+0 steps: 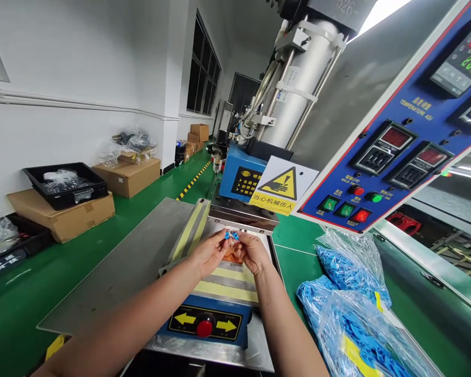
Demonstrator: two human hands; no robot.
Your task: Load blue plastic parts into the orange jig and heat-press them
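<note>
My left hand [209,254] and my right hand [254,252] meet in front of the press head [243,212]. Between the fingertips of both is a small blue plastic piece [227,235], pinched at its two sides; a pale bit shows in its middle. Whether it is one piece or two is too small to tell. Below the hands lies the machine's bed [227,283] with yellow stripes, and an orange-brown block [232,256] shows partly behind the fingers.
At the right, clear bags of blue plastic parts [357,324] lie on the green bench. A control panel [396,146] juts in above them. A red button [204,328] sits on the machine's front. Cardboard boxes [129,175] and a black crate [65,183] stand along the left wall.
</note>
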